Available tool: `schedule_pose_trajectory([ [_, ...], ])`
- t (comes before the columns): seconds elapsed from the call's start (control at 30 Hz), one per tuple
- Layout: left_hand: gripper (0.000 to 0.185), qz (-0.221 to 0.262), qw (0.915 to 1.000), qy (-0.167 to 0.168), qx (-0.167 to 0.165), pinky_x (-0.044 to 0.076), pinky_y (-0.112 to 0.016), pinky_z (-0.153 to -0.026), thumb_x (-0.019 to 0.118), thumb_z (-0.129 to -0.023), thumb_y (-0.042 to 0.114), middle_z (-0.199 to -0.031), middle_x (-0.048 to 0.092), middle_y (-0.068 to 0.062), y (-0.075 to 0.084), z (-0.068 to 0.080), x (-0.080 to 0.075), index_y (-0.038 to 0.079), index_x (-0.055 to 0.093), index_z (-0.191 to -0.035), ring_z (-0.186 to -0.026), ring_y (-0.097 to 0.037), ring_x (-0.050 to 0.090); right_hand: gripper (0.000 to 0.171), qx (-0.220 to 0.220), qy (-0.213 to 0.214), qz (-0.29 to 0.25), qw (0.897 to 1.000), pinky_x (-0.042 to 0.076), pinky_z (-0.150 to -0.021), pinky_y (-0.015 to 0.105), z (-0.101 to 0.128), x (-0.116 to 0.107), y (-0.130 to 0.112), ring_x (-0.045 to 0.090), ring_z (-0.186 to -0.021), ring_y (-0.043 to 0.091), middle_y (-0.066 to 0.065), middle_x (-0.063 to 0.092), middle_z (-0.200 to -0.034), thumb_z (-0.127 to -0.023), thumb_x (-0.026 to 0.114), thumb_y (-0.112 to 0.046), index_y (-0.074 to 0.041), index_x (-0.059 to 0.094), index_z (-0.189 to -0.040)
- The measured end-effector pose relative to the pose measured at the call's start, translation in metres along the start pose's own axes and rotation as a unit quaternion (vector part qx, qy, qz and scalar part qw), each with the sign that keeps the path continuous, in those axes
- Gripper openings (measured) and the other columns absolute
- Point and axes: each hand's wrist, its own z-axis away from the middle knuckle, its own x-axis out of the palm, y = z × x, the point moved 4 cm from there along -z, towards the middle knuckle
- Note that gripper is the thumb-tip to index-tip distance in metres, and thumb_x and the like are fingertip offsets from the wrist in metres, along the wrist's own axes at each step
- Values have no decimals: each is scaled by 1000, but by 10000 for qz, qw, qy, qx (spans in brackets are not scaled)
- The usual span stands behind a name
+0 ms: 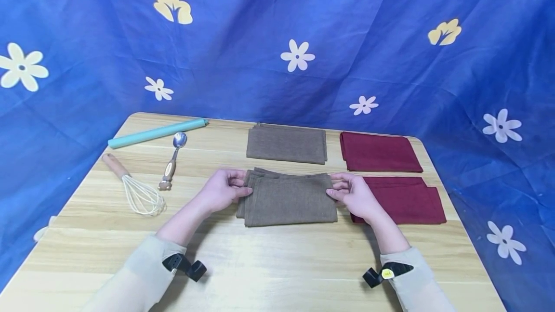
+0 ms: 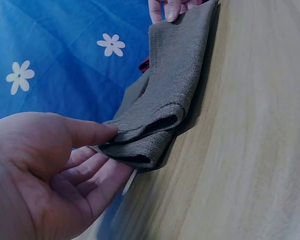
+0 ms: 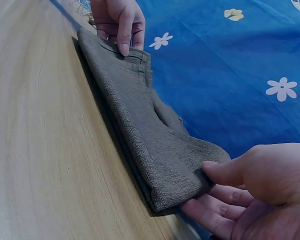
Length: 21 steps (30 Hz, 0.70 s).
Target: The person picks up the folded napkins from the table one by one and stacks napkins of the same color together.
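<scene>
A folded grey-brown cloth [image 1: 290, 200] lies between both hands near the middle of the table. My left hand [image 1: 226, 189] pinches its left end, thumb on top and fingers beneath; the left wrist view shows the stacked folds of the cloth [image 2: 165, 85] there. At the right end my right hand [image 1: 353, 193] pinches the cloth [image 3: 135, 120] the same way, thumb above, fingers under. Just behind it lies a second folded grey-brown cloth [image 1: 286, 143].
Two folded dark red cloths, a back one [image 1: 381, 152] and a front one [image 1: 403, 201], lie at the right. On the left are a teal stick-like roll [image 1: 156, 133], a spoon [image 1: 172, 160] and a whisk [image 1: 134, 187]. A blue flowered curtain [image 1: 243, 37] hangs behind the table [image 1: 260, 264].
</scene>
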Motion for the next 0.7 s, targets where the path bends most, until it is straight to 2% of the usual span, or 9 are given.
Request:
schedule_pose_trajectory([
  [0.2, 39, -54, 9999, 113, 34, 64, -31, -69, 81, -91, 1, -107, 72, -18, 1, 1, -2, -12, 66, -125, -87, -17, 69, 50, 10, 19, -9, 10000, 66, -68, 36, 1, 0, -1, 73, -84, 16, 18, 74, -101, -97, 73, 4, 14, 54, -142],
  [0.43, 39, 5, 9997, 57, 242, 63, -30, -65, 82, -90, 1, -107, 73, -20, 6, 2, -4, -12, 67, -124, -82, -19, 69, 51, 33, 23, -138, 9999, 66, -68, 41, 3, 0, -8, 74, -86, 23, 20, 72, -102, -97, 74, 3, 18, 52, -141],
  [0.6, 41, -11, 9998, 121, 167, 65, -32, -70, 82, -91, 2, -109, 71, -20, 11, 2, -7, -12, 65, -126, -84, -19, 69, 53, 43, 47, -179, 9998, 67, -70, 41, 2, -2, -9, 74, -91, 23, 18, 70, -101, -97, 74, 3, 18, 52, -142],
  [0.7, 44, 23, 9998, 104, 165, 65, -33, -73, 81, -92, 2, -112, 69, -21, 13, 2, -9, -13, 62, -128, -86, -20, 69, 51, 20, 85, -168, 9998, 66, -70, 40, 1, -4, -10, 75, -87, 20, 18, 71, -100, -96, 74, 3, 18, 53, -141],
])
